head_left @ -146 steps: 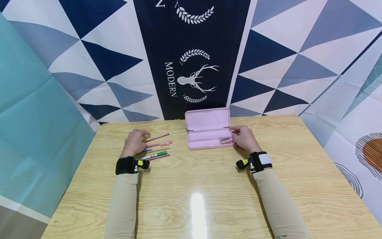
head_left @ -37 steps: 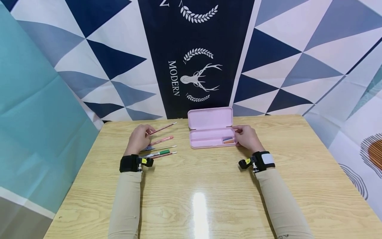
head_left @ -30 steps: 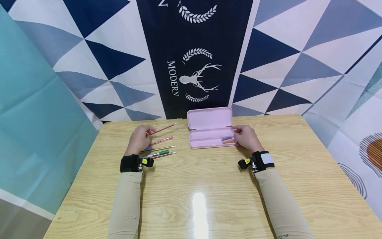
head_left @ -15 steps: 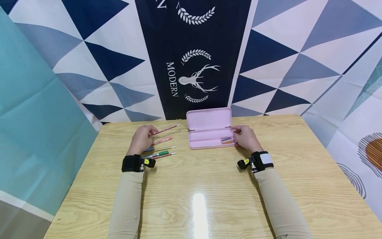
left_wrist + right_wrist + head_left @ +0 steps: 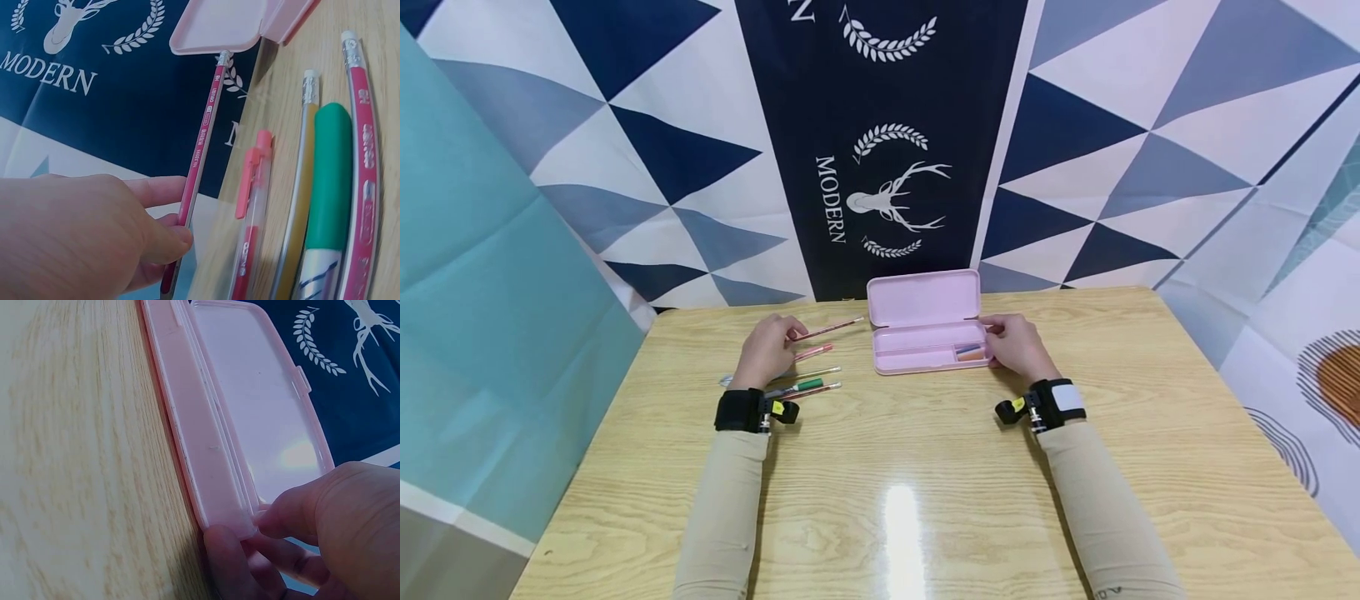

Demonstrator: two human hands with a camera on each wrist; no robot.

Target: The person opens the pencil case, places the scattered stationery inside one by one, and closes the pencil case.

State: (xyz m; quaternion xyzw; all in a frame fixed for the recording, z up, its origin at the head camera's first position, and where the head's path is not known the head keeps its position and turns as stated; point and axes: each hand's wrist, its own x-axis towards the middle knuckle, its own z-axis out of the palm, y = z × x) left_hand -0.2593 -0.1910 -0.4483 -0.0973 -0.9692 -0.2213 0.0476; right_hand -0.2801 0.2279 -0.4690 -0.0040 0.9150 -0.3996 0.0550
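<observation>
Pink case (image 5: 913, 361) open on tabletop (image 5: 827, 483), lid (image 5: 925, 300) raised, blue-and-orange item (image 5: 970, 356) inside at right end; right grip (image 5: 1017, 343) grasping that end, left grip (image 5: 767, 350) pinching red pencil (image 5: 827, 330).

Left hand (image 5: 767, 350) farther right, red pencil (image 5: 829, 329) lifted, brought closer to the pink case (image 5: 922, 298)

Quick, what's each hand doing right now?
Left hand: closed, pinching a red pencil.
Right hand: closed, gripping the right end of the open pink pencil case.
</observation>
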